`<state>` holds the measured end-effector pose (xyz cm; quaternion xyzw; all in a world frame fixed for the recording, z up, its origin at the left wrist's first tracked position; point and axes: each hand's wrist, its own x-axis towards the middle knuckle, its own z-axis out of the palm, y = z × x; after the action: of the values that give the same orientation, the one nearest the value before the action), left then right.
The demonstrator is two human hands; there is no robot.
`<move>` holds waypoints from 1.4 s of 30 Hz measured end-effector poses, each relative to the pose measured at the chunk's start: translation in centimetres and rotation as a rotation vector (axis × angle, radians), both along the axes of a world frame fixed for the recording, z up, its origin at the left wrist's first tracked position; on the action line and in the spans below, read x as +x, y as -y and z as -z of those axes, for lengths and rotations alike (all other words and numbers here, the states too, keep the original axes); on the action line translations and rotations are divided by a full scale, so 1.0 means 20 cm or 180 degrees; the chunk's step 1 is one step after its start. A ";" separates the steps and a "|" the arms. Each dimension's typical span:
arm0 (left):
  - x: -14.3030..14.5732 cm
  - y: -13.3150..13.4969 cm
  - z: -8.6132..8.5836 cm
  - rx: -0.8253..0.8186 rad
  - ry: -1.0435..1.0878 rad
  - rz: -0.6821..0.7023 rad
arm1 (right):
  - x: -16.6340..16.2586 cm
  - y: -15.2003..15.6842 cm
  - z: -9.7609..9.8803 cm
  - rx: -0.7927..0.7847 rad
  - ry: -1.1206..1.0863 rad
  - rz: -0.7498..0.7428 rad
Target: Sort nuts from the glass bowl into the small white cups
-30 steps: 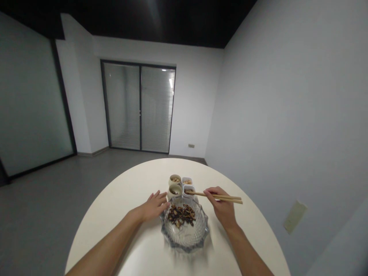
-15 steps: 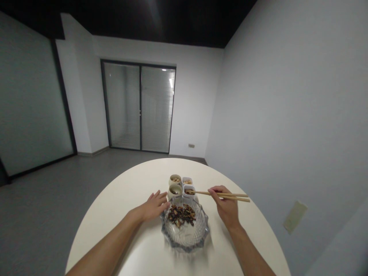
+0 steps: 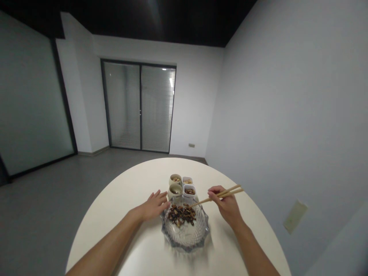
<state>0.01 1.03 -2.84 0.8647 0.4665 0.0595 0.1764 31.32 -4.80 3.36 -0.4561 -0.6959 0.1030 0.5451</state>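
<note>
My right hand (image 3: 225, 204) grips a pair of wooden chopsticks (image 3: 234, 190). Their tips point down and left into a scalloped clear glass bowl (image 3: 186, 242), at the far edge of a heap of dark brown dried pieces (image 3: 181, 215). Fingers spread, my left hand (image 3: 155, 205) rests at the bowl's left rim. Just behind the bowl, a white square cup (image 3: 189, 190) holds similar dark pieces. Beside it on the left stands a greenish round cup (image 3: 175, 190) with a little in the bottom. Whether the tips pinch a piece is too small to tell.
Behind those stand another round cup (image 3: 175, 179) with pale pieces and another white square cup (image 3: 187, 180) with light pieces. Everything sits on a round cream table (image 3: 138, 172). A white wall (image 3: 287, 115) rises close on the right.
The chopstick tips have moved from the near white square cup down toward me into the glass bowl, and the chopsticks now slant. My left hand has stayed in place.
</note>
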 end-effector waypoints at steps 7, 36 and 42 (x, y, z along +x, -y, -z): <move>0.00 0.00 -0.01 -0.0079 0.0046 -0.0018 | -0.03 0.01 0.00 -0.0168 0.0154 -0.0315; 0.00 -0.01 -0.02 -0.0083 0.0176 -0.0004 | -0.08 0.05 -0.01 -0.0128 0.0421 -0.0554; 0.00 -0.02 -0.01 -0.0044 0.0168 0.0015 | -0.10 0.07 -0.05 0.0151 0.0749 -0.0690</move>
<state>-0.03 1.42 -2.72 0.8627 0.4600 0.0787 0.1947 29.28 -6.22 4.36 -0.3741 -0.8024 0.0906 0.4561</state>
